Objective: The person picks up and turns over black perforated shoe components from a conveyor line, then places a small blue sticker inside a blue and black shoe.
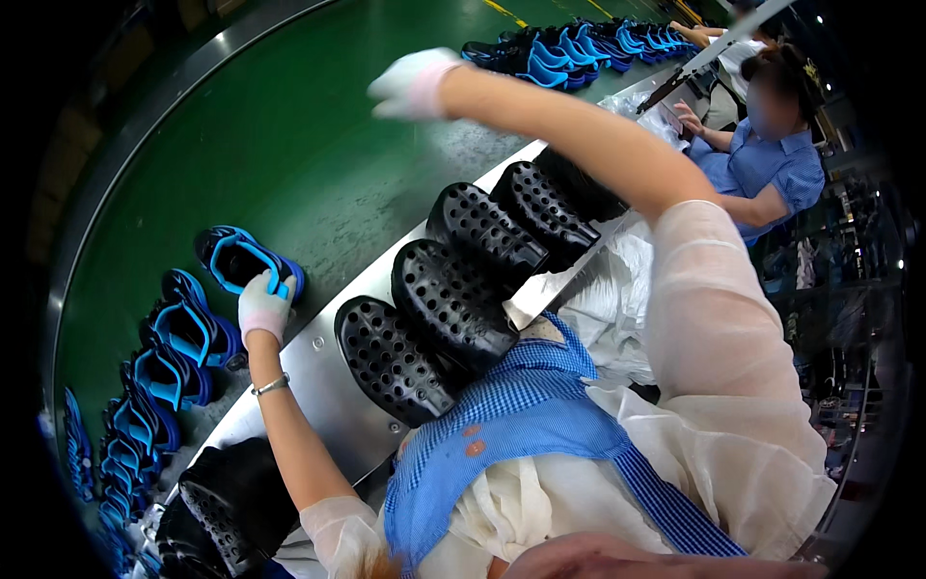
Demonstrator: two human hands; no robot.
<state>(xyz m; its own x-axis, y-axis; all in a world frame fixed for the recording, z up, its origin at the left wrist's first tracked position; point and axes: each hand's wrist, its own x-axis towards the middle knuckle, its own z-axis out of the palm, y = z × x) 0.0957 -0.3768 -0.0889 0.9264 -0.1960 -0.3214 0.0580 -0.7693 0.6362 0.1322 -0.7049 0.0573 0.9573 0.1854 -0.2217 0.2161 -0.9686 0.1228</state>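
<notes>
My left hand [267, 304], in a white glove with a pink cuff, is closed on the bright blue collar of a black-and-blue sports shoe [241, 259] at the green conveyor belt's near side. Stretched out over the belt, my right hand [415, 85], gloved the same way, has its fingers extended, slightly blurred by motion, with nothing seen in them. Between my arms, several black shoe-shaped blocks full of round holes [451, 299] stand along the metal ledge [313, 352].
A row of similar sports shoes [183, 333] runs along the belt [318, 145] at lower left, and another row [579, 48] lies at the far right. More black perforated blocks [227, 507] sit below my left forearm. A co-worker in blue [772, 174] sits at right.
</notes>
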